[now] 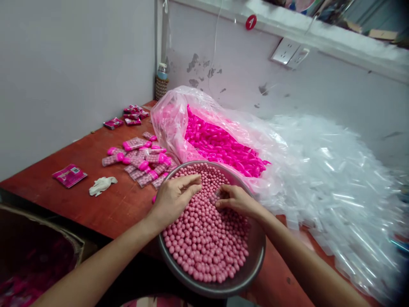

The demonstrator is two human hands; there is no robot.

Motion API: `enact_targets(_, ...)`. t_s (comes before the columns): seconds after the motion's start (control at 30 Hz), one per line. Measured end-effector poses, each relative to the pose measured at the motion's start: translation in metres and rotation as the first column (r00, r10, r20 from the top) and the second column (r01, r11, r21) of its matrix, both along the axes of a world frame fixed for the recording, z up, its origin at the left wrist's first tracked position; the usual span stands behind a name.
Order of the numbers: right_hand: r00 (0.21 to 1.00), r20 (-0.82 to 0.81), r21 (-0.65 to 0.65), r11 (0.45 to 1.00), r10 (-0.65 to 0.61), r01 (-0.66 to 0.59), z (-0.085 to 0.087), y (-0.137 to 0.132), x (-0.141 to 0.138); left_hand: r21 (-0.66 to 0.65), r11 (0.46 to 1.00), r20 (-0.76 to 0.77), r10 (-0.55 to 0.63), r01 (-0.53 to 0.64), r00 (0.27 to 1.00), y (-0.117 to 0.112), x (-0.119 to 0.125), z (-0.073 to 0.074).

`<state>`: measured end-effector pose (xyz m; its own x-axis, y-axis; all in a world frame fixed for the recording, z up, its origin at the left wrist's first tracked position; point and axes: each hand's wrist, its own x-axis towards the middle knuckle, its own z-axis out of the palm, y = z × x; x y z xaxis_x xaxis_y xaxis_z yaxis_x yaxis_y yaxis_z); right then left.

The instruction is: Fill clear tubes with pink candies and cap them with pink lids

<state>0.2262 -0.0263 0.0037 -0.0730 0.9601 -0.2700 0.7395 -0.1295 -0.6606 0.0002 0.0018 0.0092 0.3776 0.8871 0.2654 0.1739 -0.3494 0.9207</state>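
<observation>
A metal bowl (262,251) full of round pink beads (204,238) stands at the table's front edge. My left hand (175,196) is at the bowl's left side, over the beads, fingers stretched forward and thumb apart, with nothing visible in it. Across from it, my right hand (234,199) curls its fingers around a small clear tube (214,197), held low against the beads. Most of that tube is hidden by the fingers. Behind the bowl, a pink-tinted plastic bag (179,111) lies open, showing many bright pink caps (220,145).
Filled, pink-capped tubes (137,160) lie piled left of the bag. A white glove (102,186) and pink packets (69,175) rest on the red table (118,211). Clear empty tubes (332,183) heap up at the right. A cardboard box (68,238) stands lower left.
</observation>
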Motion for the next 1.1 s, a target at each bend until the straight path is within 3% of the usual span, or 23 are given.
enact_targets(0.07, 0.969, -0.239, -0.066, 0.997, -0.056, 0.042, -0.004, -0.001, 0.001, 0.009, 1.0, -0.026, -0.007, 0.008, 1.0, -0.001, 0.0, 0.0)
enact_targets(0.17, 0.835, -0.539, -0.097, 0.993, -0.111, 0.07, -0.004, -0.006, -0.004, 0.003, 0.999, -0.078, -0.053, 0.053, 0.996, -0.005, 0.003, 0.0)
enact_targets(0.27, 0.752, -0.656, -0.021, 0.997, -0.066, 0.069, 0.004, -0.014, -0.019, -0.024, 0.991, -0.094, -0.135, 0.133, 0.986, -0.008, 0.008, 0.001)
enact_targets(0.37, 0.737, -0.675, 0.042, 0.998, -0.01, 0.052, 0.011, -0.019, -0.032, -0.055, 0.971, -0.014, -0.232, 0.231, 0.973, -0.007, 0.01, 0.001)
enact_targets(0.5, 0.789, -0.605, 0.177, 0.984, 0.102, 0.008, 0.019, -0.02, -0.033, -0.186, 0.94, 0.154, -0.262, 0.288, 0.953, -0.002, 0.008, -0.003)
enact_targets(0.6, 0.888, -0.399, 0.331, 0.939, 0.229, -0.093, 0.025, -0.018, -0.025, -0.215, 0.912, 0.18, -0.315, 0.349, 0.932, -0.001, 0.006, -0.006)
enact_targets(0.7, 0.934, -0.17, 0.441, 0.872, 0.315, -0.213, 0.031, -0.016, -0.02, -0.179, 0.922, 0.159, -0.318, 0.344, 0.935, -0.002, 0.006, -0.006)
enact_targets(0.83, 0.944, -0.03, 0.538, 0.802, 0.327, -0.261, 0.034, -0.016, -0.024, -0.145, 0.957, 0.099, -0.239, 0.252, 0.966, -0.002, 0.004, 0.0)
enact_targets(0.97, 0.927, 0.024, 0.613, 0.727, 0.375, -0.31, 0.035, -0.018, -0.032, -0.119, 0.951, 0.054, -0.282, 0.287, 0.958, -0.003, 0.002, 0.006)
enact_targets(1.1, 0.909, 0.022, 0.605, 0.719, 0.415, -0.343, 0.035, -0.019, -0.038, -0.097, 0.943, 0.037, -0.317, 0.319, 0.948, -0.004, -0.001, 0.011)
